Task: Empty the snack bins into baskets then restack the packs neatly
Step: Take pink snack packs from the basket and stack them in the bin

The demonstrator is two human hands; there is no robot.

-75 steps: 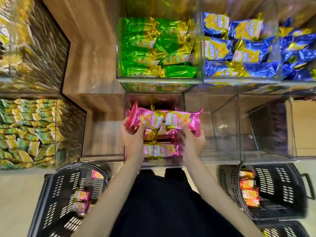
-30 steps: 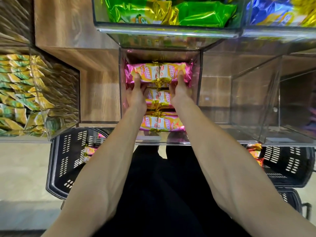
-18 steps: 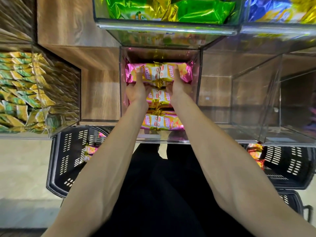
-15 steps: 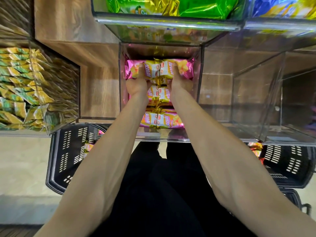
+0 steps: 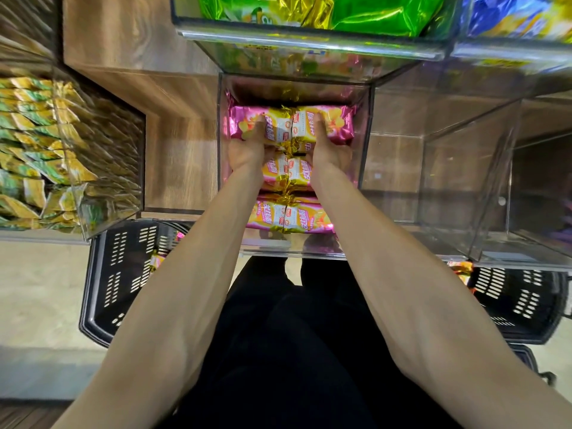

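No word, brand or number can be read for certain. The pink packs (image 5: 335, 126) in the clear bin (image 5: 294, 246) carry bold rounded characters, turned sideways, on their yellow middles. A small red mark sits near the centre seam. All of it is too blurred to make out. Above that bin, the front rim of the upper bin (image 5: 309, 44) bears a small dark mark, also illegible.

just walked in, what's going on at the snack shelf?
A person is restacking the middle clear plastic bin. The left hand and right hand each hold one of two pink-and-yellow foil snack packs at the bin's back, thumbs on top. Two more rows of such packs lie in front. A black plastic basket on the floor at left holds a few more.
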